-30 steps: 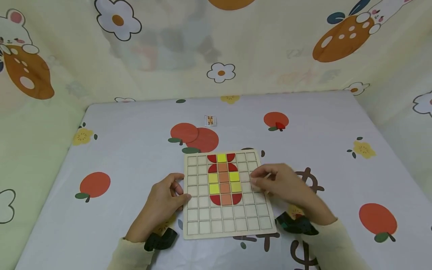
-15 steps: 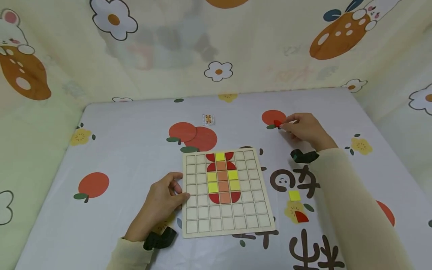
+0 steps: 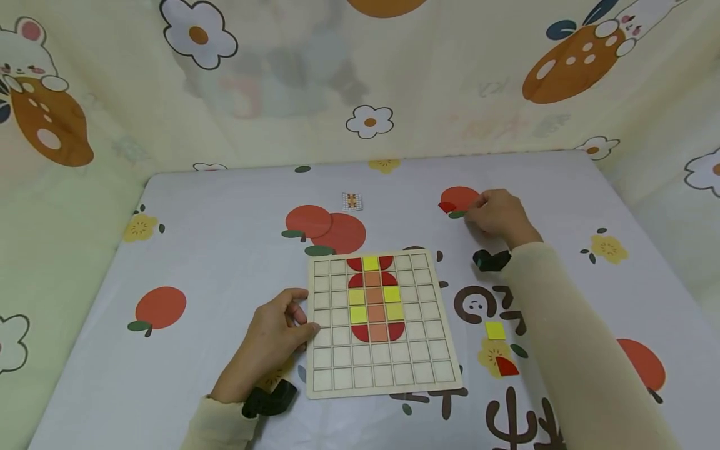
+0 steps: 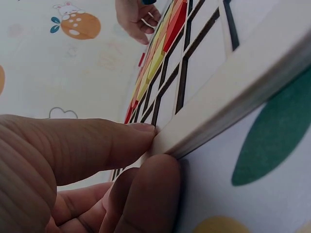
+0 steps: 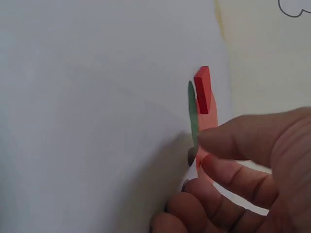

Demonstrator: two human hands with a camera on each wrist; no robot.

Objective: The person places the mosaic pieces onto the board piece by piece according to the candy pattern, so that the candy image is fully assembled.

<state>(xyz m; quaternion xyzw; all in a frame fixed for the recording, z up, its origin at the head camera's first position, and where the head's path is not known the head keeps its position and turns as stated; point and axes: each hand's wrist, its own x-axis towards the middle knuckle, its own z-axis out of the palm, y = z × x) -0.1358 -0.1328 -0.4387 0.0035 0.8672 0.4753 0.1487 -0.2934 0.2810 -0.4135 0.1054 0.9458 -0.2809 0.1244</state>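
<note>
My left hand [image 3: 274, 328] pinches the left edge of a pale wooden grid board [image 3: 422, 372]. In the left wrist view the thumb [image 4: 112, 145] lies on the board's upper edge and a fingertip presses its side. Red, yellow and orange pieces fill part of the grid's middle columns. At the back right my right hand [image 3: 497, 215] is low over the table, beside a loose red quarter-round piece [image 3: 447, 207]. In the right wrist view that red piece [image 5: 203, 92] lies apart from the loosely bent fingers, and nothing held is plainly visible.
A yellow square piece [image 3: 495, 330] and another red quarter-round piece [image 3: 507, 366] lie right of the board. A small printed pattern card [image 3: 352, 201] lies behind it. The tablecloth [image 3: 225, 262] has printed fruit; a curtain [image 3: 427, 81] hangs behind.
My right hand has gone from the board's right edge to the far red piece, which has shifted left. The yellow and red pieces by the board are uncovered. My left hand stays put.
</note>
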